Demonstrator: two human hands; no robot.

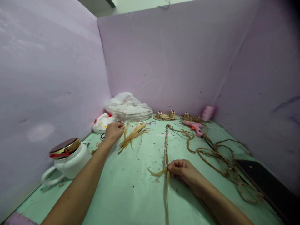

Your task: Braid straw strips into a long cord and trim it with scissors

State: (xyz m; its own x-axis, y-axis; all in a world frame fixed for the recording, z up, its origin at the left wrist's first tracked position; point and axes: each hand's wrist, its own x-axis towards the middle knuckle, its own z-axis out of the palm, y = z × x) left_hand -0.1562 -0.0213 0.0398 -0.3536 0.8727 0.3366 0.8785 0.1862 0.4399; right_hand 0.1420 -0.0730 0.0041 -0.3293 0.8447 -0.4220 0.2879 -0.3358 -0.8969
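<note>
My right hand [185, 171] pinches the lower end of a thin braid [166, 145] of dried plant fibre, which runs straight away from me over the table. Below the pinch, one loose pale strand [157, 172] sticks out to the left and another strand [167, 193] trails toward me. My left hand [113, 132] is farther off on the left, its fingers closed together. Whatever lies between those fingertips, if anything, is too small to tell. Just right of it lies a bundle of dry straw-coloured strips [133, 135].
A white mug [73, 162] with a shiny lid stands at left. Behind are a plastic bag [128, 106], woven pieces [165, 116] and a pink thread spool [207, 113]. A pink glue gun [194, 127], coiled cord [217, 156] and dark phone-like slab [264, 178] lie right.
</note>
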